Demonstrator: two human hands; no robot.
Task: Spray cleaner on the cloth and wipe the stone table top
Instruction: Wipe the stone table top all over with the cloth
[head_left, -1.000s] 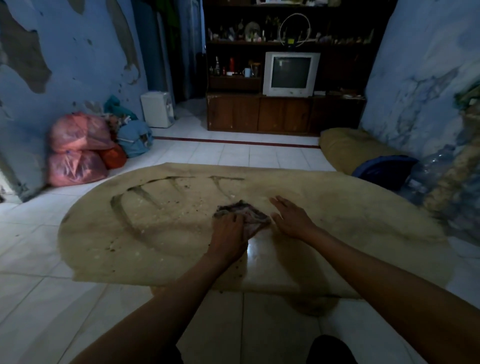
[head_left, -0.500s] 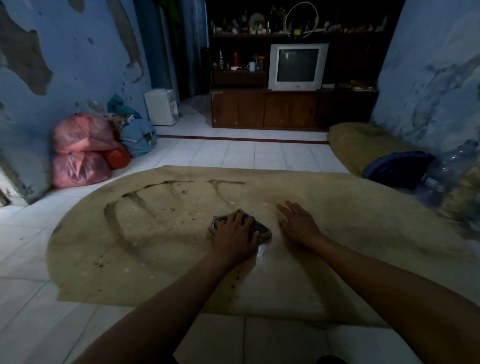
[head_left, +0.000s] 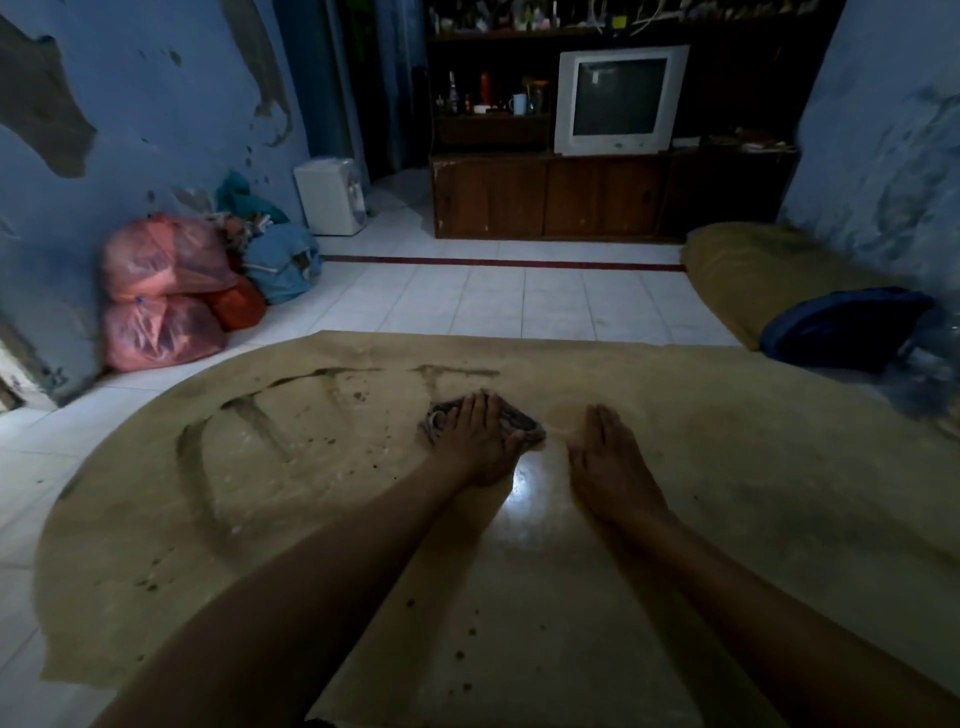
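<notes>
Fingers of the left hand press flat on the cloth, now pushed farther across the dusty tabletop; right hand rests flat beside it, holding nothing; wiping looks underway, much dust remaining.

No text, label or number is legible anywhere.

Tan dusty table top, grey mottled cloth, pink bags.

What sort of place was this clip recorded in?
Most likely a home living room: an old CRT television on a dark wooden cabinet, a white tiled floor, and a low stone table top being wiped.
</notes>
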